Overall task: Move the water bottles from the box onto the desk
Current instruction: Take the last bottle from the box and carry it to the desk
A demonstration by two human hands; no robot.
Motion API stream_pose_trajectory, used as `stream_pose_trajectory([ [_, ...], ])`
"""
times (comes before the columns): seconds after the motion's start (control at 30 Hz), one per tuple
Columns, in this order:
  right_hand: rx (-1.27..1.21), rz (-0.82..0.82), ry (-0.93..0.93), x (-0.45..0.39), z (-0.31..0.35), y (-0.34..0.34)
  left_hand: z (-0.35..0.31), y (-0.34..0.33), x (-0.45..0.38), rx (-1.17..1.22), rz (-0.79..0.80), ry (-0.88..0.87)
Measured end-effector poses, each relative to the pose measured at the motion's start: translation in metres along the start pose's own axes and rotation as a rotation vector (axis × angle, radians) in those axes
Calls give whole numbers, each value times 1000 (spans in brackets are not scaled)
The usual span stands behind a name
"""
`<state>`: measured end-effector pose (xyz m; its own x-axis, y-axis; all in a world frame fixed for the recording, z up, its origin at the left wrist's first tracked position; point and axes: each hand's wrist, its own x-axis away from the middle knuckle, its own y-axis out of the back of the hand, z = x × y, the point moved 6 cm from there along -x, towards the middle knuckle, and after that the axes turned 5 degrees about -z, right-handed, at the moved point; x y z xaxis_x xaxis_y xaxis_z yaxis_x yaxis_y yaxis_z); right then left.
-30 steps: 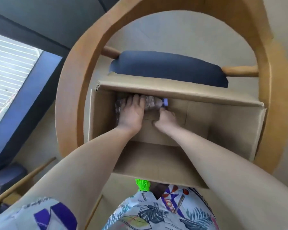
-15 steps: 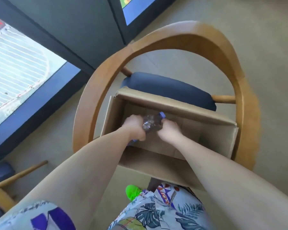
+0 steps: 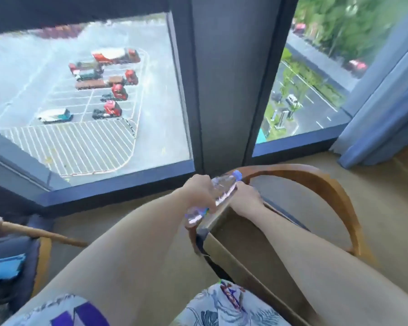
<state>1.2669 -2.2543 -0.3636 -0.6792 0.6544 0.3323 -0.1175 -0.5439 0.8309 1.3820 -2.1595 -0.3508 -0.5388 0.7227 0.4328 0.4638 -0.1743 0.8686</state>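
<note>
- the whole frame is smeared with motion blur, so small stuff is hard to read – the water bottle label is just a blue-green smudge near its lower end
- left hand has its fingers wrapped round the middle of the bottle, which is tilted with the blue cap up and to the right and the base down-left
- right hand is right behind the bottle near the neck end; the bottle covers its fingers, so I can't tell if it's actually gripping or just touching it
- the inside of the cardboard box is mostly hidden now – the right forearm lies across it and only the near wall and a corner show, so no idea what's left in there
- the wooden chair carrying the box is cut down to its curved back rail, and the seat is covered
- no table anywhere in view
- compared with half a second ago: the bottle was down inside the box between both hands, now it's lifted clear above the box's far-left corner, out over the chair rail
- the view has also swung up a lot; the window with the parking lot outside fills the top, and a blue curtain has come in on the right
</note>
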Motion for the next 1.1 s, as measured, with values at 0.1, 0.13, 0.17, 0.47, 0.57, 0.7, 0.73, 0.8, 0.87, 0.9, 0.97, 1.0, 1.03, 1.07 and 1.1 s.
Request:
stream_pose_trajectory([
  [0.1,14,-16,165,27,91,-2,63,51,61,3,-129,75],
  [0.13,18,-13,215,38,119,-7,87,65,83,22,-167,118],
  [0.17,20,-12,268,51,149,-14,113,77,107,45,-208,165],
  [0.47,159,79,750,204,396,-139,350,84,371,188,-492,566],
  [0.57,199,142,927,273,459,-192,415,51,471,251,-559,772],
  [0.7,288,200,1174,365,531,-258,476,-1,604,361,-656,1058],
  [0.73,309,217,1243,390,547,-275,486,-15,637,391,-685,1128],
  [0.8,322,266,1366,441,577,-309,502,-44,701,439,-768,1274],
  [0.87,330,331,1485,496,604,-344,511,-74,764,476,-862,1413],
  [0.9,335,370,1543,524,615,-361,512,-89,792,493,-897,1476],
  [0.97,362,462,1642,582,632,-398,513,-120,848,539,-951,1598],
  [1.0,386,499,1678,609,639,-416,513,-134,874,558,-969,1657],
  [1.03,409,529,1713,635,646,-433,513,-147,899,559,-978,1718],
  [1.07,425,559,1750,660,652,-451,512,-159,926,543,-980,1785],
  [1.1,435,589,1787,685,658,-468,511,-169,951,521,-985,1848],
])
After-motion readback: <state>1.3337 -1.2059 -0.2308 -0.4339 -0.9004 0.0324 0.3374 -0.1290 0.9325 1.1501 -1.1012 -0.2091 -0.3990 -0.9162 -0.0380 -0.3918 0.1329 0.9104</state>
